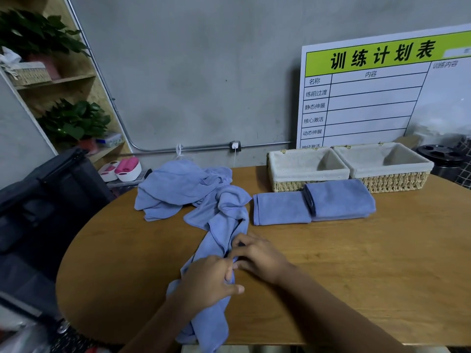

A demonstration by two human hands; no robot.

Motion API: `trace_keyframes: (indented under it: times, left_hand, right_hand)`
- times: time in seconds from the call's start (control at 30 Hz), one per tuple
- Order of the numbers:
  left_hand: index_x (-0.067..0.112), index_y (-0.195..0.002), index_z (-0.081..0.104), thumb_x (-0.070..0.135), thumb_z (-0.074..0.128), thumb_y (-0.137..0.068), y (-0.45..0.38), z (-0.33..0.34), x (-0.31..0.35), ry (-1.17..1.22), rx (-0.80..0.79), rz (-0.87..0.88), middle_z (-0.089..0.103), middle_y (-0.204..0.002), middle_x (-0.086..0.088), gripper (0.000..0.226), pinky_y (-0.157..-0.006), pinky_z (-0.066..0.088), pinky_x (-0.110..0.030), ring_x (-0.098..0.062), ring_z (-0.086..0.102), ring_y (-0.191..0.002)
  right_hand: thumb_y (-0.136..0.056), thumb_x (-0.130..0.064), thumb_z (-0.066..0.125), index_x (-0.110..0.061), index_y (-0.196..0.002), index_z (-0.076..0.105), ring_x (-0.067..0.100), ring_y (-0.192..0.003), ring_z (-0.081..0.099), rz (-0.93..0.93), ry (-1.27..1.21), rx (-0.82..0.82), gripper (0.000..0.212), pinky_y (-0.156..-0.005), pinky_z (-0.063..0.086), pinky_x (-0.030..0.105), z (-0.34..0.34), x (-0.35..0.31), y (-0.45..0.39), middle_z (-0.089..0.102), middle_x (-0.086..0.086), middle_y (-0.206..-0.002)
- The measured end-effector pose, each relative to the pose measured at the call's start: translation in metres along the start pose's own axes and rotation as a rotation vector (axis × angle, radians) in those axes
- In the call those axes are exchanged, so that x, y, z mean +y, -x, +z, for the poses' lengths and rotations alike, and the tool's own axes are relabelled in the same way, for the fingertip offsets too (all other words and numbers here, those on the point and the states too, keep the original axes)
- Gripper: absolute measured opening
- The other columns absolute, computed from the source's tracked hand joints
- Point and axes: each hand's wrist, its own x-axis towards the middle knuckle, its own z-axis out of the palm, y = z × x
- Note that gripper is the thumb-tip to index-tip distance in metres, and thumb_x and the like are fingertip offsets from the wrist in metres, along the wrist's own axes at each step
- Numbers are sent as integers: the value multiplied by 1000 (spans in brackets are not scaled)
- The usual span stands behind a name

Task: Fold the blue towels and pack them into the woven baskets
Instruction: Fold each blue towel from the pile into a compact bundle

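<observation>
— Where are the hands, reckoned from the left basket (307, 166)?

— Both are well toward the near edge of the round wooden table (356, 263) from it, and a little to its left. The left hand (207, 282) comes in from the bottom edge, forearm slanting up and to the right, knuckles upward, fingers curled into a long rumpled blue towel (221, 225) with the thumb sticking out to the right. The right hand (257, 256) reaches in from the lower right, forearm lying low over the tabletop, its fingers bent and pinching the same towel at its edge. The two hands touch each other there.

— And the towel itself?

— It trails from the hands up toward the basket's near left corner, and its other end hangs off the table's near edge.

— The other towels?

— Two folded towels lie just in front of the left basket: one (281, 208) flat on the table, the other (340, 198) to its right, overlapping it. A loose heap of towels (175, 187) sits left of the basket. The right basket (384, 161) touches its right side. Both show only their cloth lining.
</observation>
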Motion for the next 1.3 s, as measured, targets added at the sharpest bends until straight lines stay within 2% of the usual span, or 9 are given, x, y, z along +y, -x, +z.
trace_keyframes:
  times: [0.2,0.33,0.47,0.57,0.67,0.9,1.13,1.2,1.3]
  left_hand:
    - [30,-66,44,40,64,-82,0,6,-6,-93,144,-42,53,-72,10,28,-55,31,-15,-9,59,-75]
    - [23,-73,52,25,57,-82,5,-8,-15,-63,205,-73,54,-67,4,10,-50,29,-22,-13,51,-60]
    - [42,-78,40,18,61,-75,10,-52,-36,-26,384,-2,45,-53,7,31,-46,42,-31,-8,45,-47]
    - [28,-101,47,13,62,-77,11,-99,-35,-182,479,-47,58,-68,2,32,-54,50,-41,-23,58,-62]
    - [20,-102,58,15,66,-83,-4,-143,-22,-33,533,-56,61,-73,3,21,-64,47,-36,-20,58,-69]
    - [21,-94,69,20,62,-98,-32,-162,-3,327,745,83,65,-76,12,8,-62,38,-10,-1,61,-69]
    - [14,-91,59,9,45,-104,-40,-169,19,506,849,200,62,-81,3,20,-65,38,-14,1,52,-70]
    - [15,-92,59,14,45,-103,-39,-182,12,461,838,250,61,-81,2,18,-67,39,-21,-3,53,-72]
    - [13,-96,57,20,48,-103,-35,-205,-12,-51,875,284,63,-86,-4,13,-65,43,-37,-31,61,-78]
  right_hand:
    - [-94,-54,49,-34,-105,70,4,-96,42,4,-42,100,31,-86,40,39,2,2,1,55,-13,-103]
    - [-96,-49,53,-31,-99,72,11,-99,51,-31,-88,188,26,-87,40,39,-4,-4,-5,60,-15,-100]
    - [-98,-39,58,-22,-94,73,11,-86,56,-91,-112,335,24,-75,41,36,-29,-23,-30,64,-9,-90]
    - [-98,-27,60,-12,-87,71,16,-74,56,-173,-104,462,22,-66,43,38,-57,-48,-59,63,0,-79]
    - [-96,-28,61,-19,-91,73,12,-77,61,-111,-170,574,16,-66,48,39,-92,-66,-88,67,-4,-83]
    - [-96,-29,59,-19,-89,69,12,-73,61,-23,-228,561,16,-68,51,43,-149,-62,-99,68,-5,-80]
    - [-99,-32,55,-12,-79,49,24,-67,52,77,-250,401,30,-66,43,49,-141,-48,-75,55,5,-70]
    - [-98,-36,56,-13,-78,52,19,-65,51,107,-304,444,31,-64,43,45,-155,-43,-70,54,4,-69]
    - [-94,-31,66,-13,-77,63,1,-62,47,98,-364,569,25,-57,38,28,-202,-40,-61,55,-10,-64]
